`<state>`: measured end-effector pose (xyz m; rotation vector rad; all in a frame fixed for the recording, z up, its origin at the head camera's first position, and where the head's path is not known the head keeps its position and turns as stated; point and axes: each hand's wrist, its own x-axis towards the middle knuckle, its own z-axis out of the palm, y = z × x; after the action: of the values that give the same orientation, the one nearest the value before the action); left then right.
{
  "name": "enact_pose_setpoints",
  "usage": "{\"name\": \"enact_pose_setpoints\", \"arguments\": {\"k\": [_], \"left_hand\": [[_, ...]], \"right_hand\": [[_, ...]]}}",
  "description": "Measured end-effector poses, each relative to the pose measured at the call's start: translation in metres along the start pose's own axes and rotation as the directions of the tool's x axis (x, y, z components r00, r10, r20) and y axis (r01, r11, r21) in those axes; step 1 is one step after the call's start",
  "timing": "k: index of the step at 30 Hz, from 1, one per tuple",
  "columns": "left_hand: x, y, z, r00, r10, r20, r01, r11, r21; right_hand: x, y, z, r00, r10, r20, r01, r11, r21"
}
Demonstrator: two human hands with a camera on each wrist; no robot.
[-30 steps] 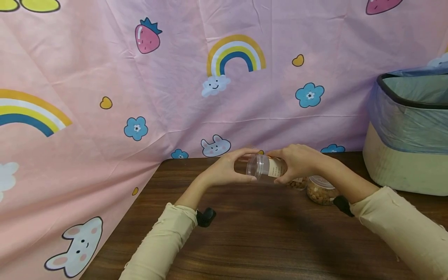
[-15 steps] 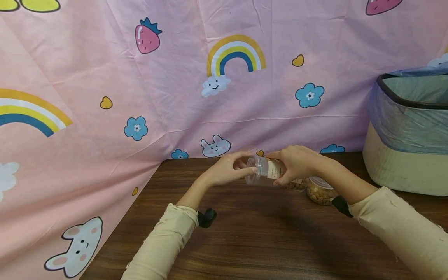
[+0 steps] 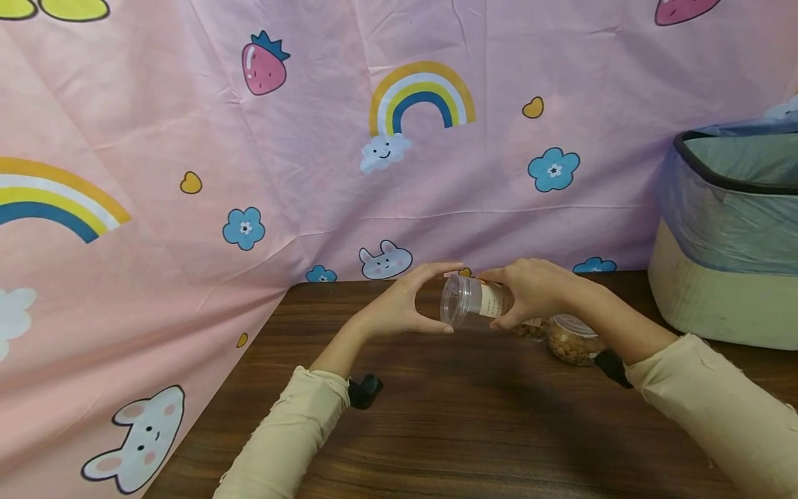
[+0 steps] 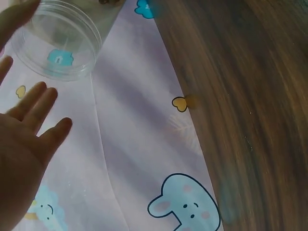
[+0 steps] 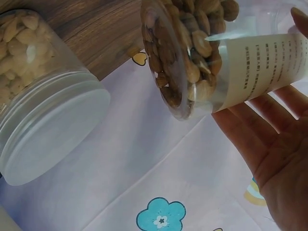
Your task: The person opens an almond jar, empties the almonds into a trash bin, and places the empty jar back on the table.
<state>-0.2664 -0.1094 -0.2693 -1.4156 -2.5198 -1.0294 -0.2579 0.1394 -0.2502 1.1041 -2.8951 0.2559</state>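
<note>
My right hand (image 3: 537, 287) grips a clear plastic jar (image 5: 226, 62) by its side, with the fingers against a cream paper label. The jar lies tipped over in the air, its clear round end (image 4: 57, 41) facing left. Brown nuts (image 5: 197, 43) gather at the opposite end, below my right palm in the head view. Beside that clear end, my left hand (image 3: 399, 305) is spread in a wide C, thumb low and fingers high. In the left wrist view its fingers (image 4: 36, 103) stand apart from the rim.
A second jar (image 3: 572, 341), with pale nuts and a whitish lid (image 5: 57, 130), stands on the dark wooden table (image 3: 436, 430) by my right wrist. A lined bin (image 3: 729, 277) is at the far right. A printed pink cloth (image 3: 312, 138) hangs behind.
Half a second ago my left thumb lay across the jar's clear end; now the thumb and fingers have spread off it. The right hand and jar have hardly moved.
</note>
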Motion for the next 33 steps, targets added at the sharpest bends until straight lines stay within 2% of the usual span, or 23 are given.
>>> {"name": "enact_pose_setpoints", "arguments": {"k": [3, 6, 12, 16, 24, 28, 31, 33], "left_hand": [[0.0006, -0.002, 0.0018, 0.997, 0.074, -0.017, -0.074, 0.997, -0.003], [0.0012, -0.0028, 0.0032, 0.997, 0.079, -0.028, -0.079, 0.997, -0.006], [0.0026, -0.0009, 0.0022, 1.0, 0.002, -0.013, -0.003, 1.0, -0.018], [0.0033, 0.0003, 0.0013, 0.997, -0.071, 0.015, 0.071, 0.996, -0.044], [0.0045, -0.0018, 0.0032, 0.973, -0.226, 0.042, 0.229, 0.971, -0.068], [0.005, -0.0029, 0.0043, 0.956, -0.292, 0.038, 0.293, 0.956, -0.021], [0.0049, -0.003, 0.0041, 0.949, -0.314, 0.044, 0.315, 0.949, -0.017], [0.0045, -0.0029, 0.0033, 0.953, -0.302, 0.04, 0.302, 0.953, -0.009]], "right_hand": [[-0.0003, 0.0, -0.0006, 1.0, -0.002, 0.007, 0.002, 1.0, 0.004], [-0.0003, -0.0001, -0.0007, 1.0, -0.003, 0.01, 0.003, 1.0, 0.004], [0.0, 0.0003, 0.0004, 1.0, 0.01, 0.015, -0.01, 1.0, 0.008], [0.0002, 0.0004, 0.0015, 1.0, 0.014, 0.019, -0.015, 1.0, 0.006], [0.0011, 0.0, 0.0019, 1.0, 0.009, 0.018, -0.009, 1.0, 0.005], [0.0011, -0.0002, 0.0016, 0.999, 0.011, 0.03, -0.012, 1.0, 0.013], [0.0008, 0.0001, 0.001, 0.999, 0.017, 0.035, -0.017, 1.0, 0.01], [0.0002, 0.0007, 0.0007, 0.999, 0.02, 0.031, -0.02, 1.0, 0.005]]}}
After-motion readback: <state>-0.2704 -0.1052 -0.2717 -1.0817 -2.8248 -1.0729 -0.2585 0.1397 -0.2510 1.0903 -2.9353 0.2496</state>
